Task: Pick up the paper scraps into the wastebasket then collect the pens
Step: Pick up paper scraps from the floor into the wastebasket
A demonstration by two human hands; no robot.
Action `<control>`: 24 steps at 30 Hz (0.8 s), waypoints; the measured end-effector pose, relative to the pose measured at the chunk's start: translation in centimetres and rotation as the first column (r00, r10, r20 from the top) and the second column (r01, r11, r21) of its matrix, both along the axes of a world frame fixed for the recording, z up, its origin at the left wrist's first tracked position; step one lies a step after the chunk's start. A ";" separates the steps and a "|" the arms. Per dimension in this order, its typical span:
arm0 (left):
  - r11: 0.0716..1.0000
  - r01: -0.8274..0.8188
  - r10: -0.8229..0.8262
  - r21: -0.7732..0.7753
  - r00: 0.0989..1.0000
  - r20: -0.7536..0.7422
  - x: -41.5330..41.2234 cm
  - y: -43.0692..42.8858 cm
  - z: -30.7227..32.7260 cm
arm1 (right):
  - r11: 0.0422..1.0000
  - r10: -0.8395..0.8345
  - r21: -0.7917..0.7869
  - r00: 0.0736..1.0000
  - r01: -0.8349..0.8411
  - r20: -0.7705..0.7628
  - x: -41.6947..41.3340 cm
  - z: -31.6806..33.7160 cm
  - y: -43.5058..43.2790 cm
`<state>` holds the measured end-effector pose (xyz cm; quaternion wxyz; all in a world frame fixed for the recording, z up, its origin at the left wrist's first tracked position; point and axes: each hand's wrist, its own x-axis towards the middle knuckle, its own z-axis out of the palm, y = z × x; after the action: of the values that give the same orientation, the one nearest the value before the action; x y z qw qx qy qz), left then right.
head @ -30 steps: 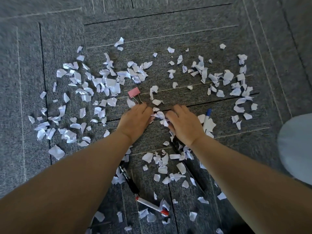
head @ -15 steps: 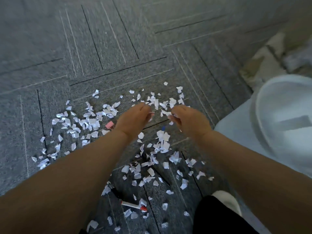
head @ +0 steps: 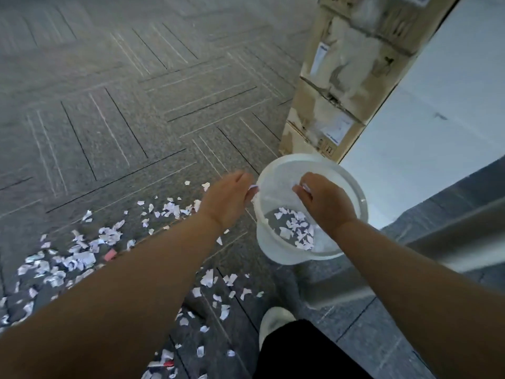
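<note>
Scraps (head: 293, 227) lie inside the wastebasket (head: 352, 184), right of centre. The right hand (head: 323, 202) above it and the left hand (head: 228, 199) beside its rim each pinch paper bits. More scraps litter the carpet (head: 114, 110), lower left.

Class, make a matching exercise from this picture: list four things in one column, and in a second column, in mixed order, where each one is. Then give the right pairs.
Things:
1. right hand
2. left hand
3. pink clip
4. cardboard boxes

Places:
A. among scraps on the carpet, far left
B. stacked behind the wastebasket
C. over the wastebasket's opening
D. just outside the wastebasket's left rim

Pairs: 1-C, 2-D, 3-A, 4-B
</note>
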<state>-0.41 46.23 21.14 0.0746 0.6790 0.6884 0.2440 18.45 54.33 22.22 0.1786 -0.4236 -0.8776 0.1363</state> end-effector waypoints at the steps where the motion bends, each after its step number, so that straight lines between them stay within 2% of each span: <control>1: 1.000 0.011 -0.011 -0.010 1.000 0.009 1.2 0.6 0.1 | 0.998 -0.043 -0.042 0.998 0.045 0.053 0.6 -0.4 0.2; 4: 0.997 0.019 -0.020 -0.069 1.000 -0.018 4.1 1.8 -0.2 | 0.980 -0.084 -0.155 0.965 0.125 0.247 1.7 -1.5 0.4; 7: 0.988 0.029 -0.044 -0.149 0.995 -0.094 5.7 2.8 -1.0 | 0.976 -0.057 -0.173 0.925 0.131 0.376 2.8 -2.4 0.6; 11: 0.979 0.027 -0.054 -0.202 0.990 -0.132 7.2 4.7 -1.9 | 0.982 -0.038 -0.158 0.934 0.100 0.354 3.9 -2.6 0.9; 13: 0.958 0.067 -0.116 -0.279 0.980 -0.162 7.9 5.5 -2.4 | 0.983 -0.018 -0.167 0.939 0.079 0.342 4.2 -2.8 1.0; 16: 0.839 0.138 -0.315 -0.526 0.912 -0.263 8.1 6.0 -3.5 | 0.989 0.008 -0.143 0.940 0.043 0.342 4.6 -3.2 0.9; 18: 0.772 0.119 -0.356 -0.625 0.895 -0.269 7.7 5.8 -4.3 | 0.988 0.013 -0.146 0.927 0.046 0.376 4.7 -3.4 0.8; 20: 0.755 0.113 -0.370 -0.646 0.886 -0.278 7.1 5.3 -4.6 | 0.984 0.015 -0.167 0.917 0.057 0.399 5.0 -3.5 0.7; 24: 0.779 0.107 -0.369 -0.617 0.875 -0.314 6.4 4.0 -4.5 | 0.975 0.031 -0.214 0.904 0.067 0.426 5.3 -3.8 0.0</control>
<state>5.96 50.26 16.68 0.1602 0.7424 0.6350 -0.1415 23.80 54.37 18.43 -0.0650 -0.4685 -0.8704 0.1364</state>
